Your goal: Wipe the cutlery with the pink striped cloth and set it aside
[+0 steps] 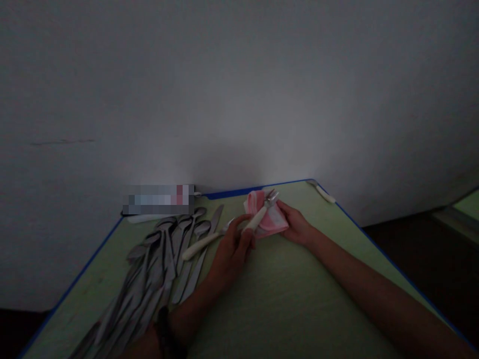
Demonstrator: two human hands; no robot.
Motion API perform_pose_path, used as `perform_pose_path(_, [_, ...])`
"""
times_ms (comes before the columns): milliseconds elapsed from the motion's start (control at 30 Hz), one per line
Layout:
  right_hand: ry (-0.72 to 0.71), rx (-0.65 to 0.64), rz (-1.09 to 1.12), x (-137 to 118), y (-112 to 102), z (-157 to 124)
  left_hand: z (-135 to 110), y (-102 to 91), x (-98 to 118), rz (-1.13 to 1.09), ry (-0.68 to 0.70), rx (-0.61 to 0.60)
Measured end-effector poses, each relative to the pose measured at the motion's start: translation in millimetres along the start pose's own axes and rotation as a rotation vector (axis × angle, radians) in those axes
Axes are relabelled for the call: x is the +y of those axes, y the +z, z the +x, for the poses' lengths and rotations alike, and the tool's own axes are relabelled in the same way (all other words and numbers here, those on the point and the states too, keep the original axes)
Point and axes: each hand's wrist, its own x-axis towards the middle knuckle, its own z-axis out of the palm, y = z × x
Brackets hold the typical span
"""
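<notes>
My left hand [234, 249] is closed on the cream handle of a fork [256, 219], its metal tines pointing up and away. A pink and white cloth [273, 222] is gripped in my right hand [296, 224], folded behind and against the fork's head. Just left of my left hand lies another utensil with a cream handle [202, 246]; its head is partly hidden by my fingers. Beside it are a table knife [217, 217] and several metal spoons [183, 224], spread in a pile that runs toward me under my left forearm.
The green table [299, 299] has a blue edge and stands against a grey wall [239, 99]. A cream-handled fork [325, 193] lies at the far right corner. At the far left edge is a blurred-out flat object [160, 199] with a white item in front.
</notes>
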Motion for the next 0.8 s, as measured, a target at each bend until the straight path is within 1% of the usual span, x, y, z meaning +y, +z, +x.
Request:
perform_pose_path(133, [-0.013,0.027,0.011,1.1,-0.9,0.7,2.3,0.2,-1.1,-0.007,-0.027,0.058])
perform_pose_path(200, [-0.034,0.038,0.032,0.8,-2.1,2.1,2.8,0.4,-0.9,-0.016,-0.036,0.066])
perform_pose_path(400, [-0.116,0.044,0.07,-1.7,-1.8,4.0,1.1,0.1,1.6,-0.056,-0.016,0.002])
perform_pose_path(533, [-0.085,0.023,0.042,-0.6,3.1,-0.1,1.5,0.0,2.2,0.044,-0.027,-0.037])
perform_pose_path(600, [-0.06,0.034,0.015,0.3,5.4,-2.2,2.1,0.2,2.4,0.098,-0.04,-0.044])
perform_pose_path(700, [-0.02,0.055,-0.027,1.1,6.3,-3.5,2.4,0.4,3.3,0.136,-0.056,-0.043])
perform_pose_path(800, [-0.011,0.027,-0.053,1.3,3.7,-3.7,2.2,0.2,4.8,0.141,-0.085,-0.014])
